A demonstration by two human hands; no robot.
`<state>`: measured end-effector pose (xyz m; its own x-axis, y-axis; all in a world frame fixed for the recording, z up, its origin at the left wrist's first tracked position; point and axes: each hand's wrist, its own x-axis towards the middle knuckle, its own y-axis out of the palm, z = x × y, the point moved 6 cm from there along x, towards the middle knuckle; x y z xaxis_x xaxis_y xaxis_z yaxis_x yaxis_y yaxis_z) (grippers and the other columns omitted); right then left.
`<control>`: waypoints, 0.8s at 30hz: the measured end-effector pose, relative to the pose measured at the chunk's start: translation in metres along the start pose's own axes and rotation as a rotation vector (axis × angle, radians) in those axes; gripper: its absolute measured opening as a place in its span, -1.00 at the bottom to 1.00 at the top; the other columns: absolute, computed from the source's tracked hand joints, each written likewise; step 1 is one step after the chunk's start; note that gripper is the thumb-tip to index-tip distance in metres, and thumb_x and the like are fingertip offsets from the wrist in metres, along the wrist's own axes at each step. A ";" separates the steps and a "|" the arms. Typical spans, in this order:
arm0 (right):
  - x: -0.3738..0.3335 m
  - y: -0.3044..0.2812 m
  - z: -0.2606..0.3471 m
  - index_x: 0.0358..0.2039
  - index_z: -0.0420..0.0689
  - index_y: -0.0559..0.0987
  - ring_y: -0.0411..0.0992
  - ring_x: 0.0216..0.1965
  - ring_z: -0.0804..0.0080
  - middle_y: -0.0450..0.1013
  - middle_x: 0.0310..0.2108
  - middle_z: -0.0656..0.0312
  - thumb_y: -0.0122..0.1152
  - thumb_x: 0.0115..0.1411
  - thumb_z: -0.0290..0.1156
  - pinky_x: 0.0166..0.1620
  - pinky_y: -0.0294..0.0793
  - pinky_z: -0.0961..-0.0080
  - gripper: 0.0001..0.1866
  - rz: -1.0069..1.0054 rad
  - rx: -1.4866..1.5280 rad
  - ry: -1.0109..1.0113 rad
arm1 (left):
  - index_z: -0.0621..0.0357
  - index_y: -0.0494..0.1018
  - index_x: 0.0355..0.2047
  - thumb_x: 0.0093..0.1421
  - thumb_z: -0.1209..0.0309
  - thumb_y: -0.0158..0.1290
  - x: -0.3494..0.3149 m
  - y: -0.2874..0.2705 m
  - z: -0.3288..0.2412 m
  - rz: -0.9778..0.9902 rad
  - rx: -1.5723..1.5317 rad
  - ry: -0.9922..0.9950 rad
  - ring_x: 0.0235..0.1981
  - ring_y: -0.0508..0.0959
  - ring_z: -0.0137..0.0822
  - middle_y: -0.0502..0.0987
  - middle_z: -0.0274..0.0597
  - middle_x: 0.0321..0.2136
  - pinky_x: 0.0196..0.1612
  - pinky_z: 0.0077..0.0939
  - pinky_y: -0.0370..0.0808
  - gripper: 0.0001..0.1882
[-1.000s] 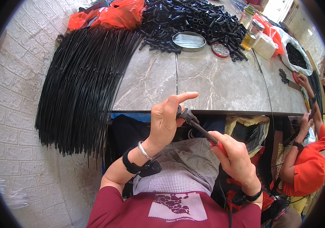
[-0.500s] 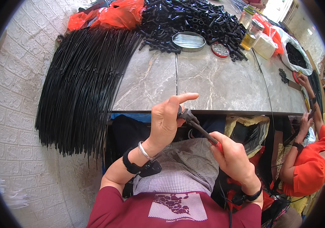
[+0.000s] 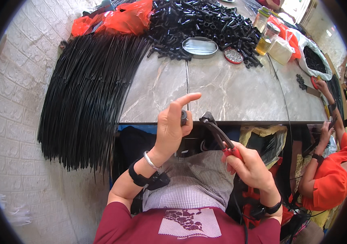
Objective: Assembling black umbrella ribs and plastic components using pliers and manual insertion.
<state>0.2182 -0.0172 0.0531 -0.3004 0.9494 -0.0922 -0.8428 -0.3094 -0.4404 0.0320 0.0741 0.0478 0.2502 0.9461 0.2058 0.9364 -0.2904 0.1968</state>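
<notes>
My left hand (image 3: 169, 129) is raised at the table's front edge, its index finger stretched out to the right. Between its thumb and curled fingers sits a short black tubular fitting (image 3: 184, 118), one round end facing right. My right hand (image 3: 249, 166) is closed around the red grips of a pair of pliers (image 3: 215, 131). The dark head of the pliers points up and left, apart from the fitting, and their handles are slightly spread. Any finer part inside the fitting is too small to make out.
Long black cables (image 3: 88, 97) hang over the table's left end. Behind stand a heap of black fittings (image 3: 206, 24), an oval tin (image 3: 199, 55) of thin pale rods, a red dish (image 3: 233, 62) of metal bits and a jar (image 3: 267, 38). A co-worker in orange (image 3: 329, 179) works at right.
The pliers have come away from the black fitting, moving right and down, and their handles have spread. My left hand has shifted slightly left with the fitting.
</notes>
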 end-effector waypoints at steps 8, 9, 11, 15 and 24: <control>0.058 -0.063 -0.054 0.04 -0.26 0.38 0.40 -0.16 0.05 0.34 -0.20 0.00 0.13 0.17 -0.37 -0.15 0.43 0.23 -0.56 -0.420 -0.678 0.046 | 0.22 0.27 -0.08 0.20 -0.10 0.01 0.010 -0.015 0.001 0.231 -0.289 0.023 -0.63 0.19 -0.53 0.22 -0.37 -0.65 -0.54 -0.61 0.16 -0.40; 0.065 -0.069 -0.065 0.05 -0.28 0.37 0.38 -0.11 0.06 0.33 -0.18 0.00 0.13 0.16 -0.36 -0.13 0.44 0.22 -0.54 -0.459 -0.816 0.077 | 0.20 0.27 -0.14 0.21 -0.06 0.02 0.009 -0.018 0.001 0.232 -0.294 0.029 -0.62 0.21 -0.50 0.23 -0.35 -0.64 -0.53 -0.58 0.18 -0.45; 0.075 -0.074 -0.076 0.06 -0.30 0.36 0.36 -0.08 0.07 0.33 -0.17 0.01 0.18 0.14 -0.33 -0.12 0.44 0.24 -0.50 -0.485 -0.855 0.082 | 0.18 0.28 -0.28 0.20 -0.03 0.04 0.008 -0.022 0.002 0.211 -0.318 0.057 -0.63 0.24 -0.44 0.25 -0.33 -0.64 -0.52 -0.54 0.21 -0.52; 0.100 -0.084 -0.075 0.00 -0.24 0.42 0.35 -0.10 0.09 0.34 -0.17 0.03 0.26 0.09 -0.27 -0.10 0.41 0.27 -0.50 -0.436 -0.960 0.064 | 0.19 0.29 -0.33 0.19 -0.04 0.03 -0.004 -0.024 -0.007 0.198 -0.339 0.073 -0.64 0.29 -0.39 0.29 -0.28 -0.66 -0.56 -0.52 0.24 -0.52; 0.259 -0.163 -0.085 -0.27 -0.14 0.61 0.47 -0.23 0.09 0.47 -0.30 0.08 0.12 0.11 -0.42 -0.15 0.46 0.23 -0.81 -0.493 -0.771 -0.136 | 0.38 0.40 -0.24 0.22 0.18 0.11 -0.003 -0.014 0.013 0.247 -0.326 -0.060 -0.44 0.49 -0.26 0.49 -0.07 -0.51 -0.38 -0.41 0.45 -0.59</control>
<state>0.3156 0.2841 0.0247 -0.0781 0.9342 0.3480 -0.3732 0.2963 -0.8792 0.0216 0.0769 0.0316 0.4807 0.8461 0.2304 0.7216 -0.5310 0.4442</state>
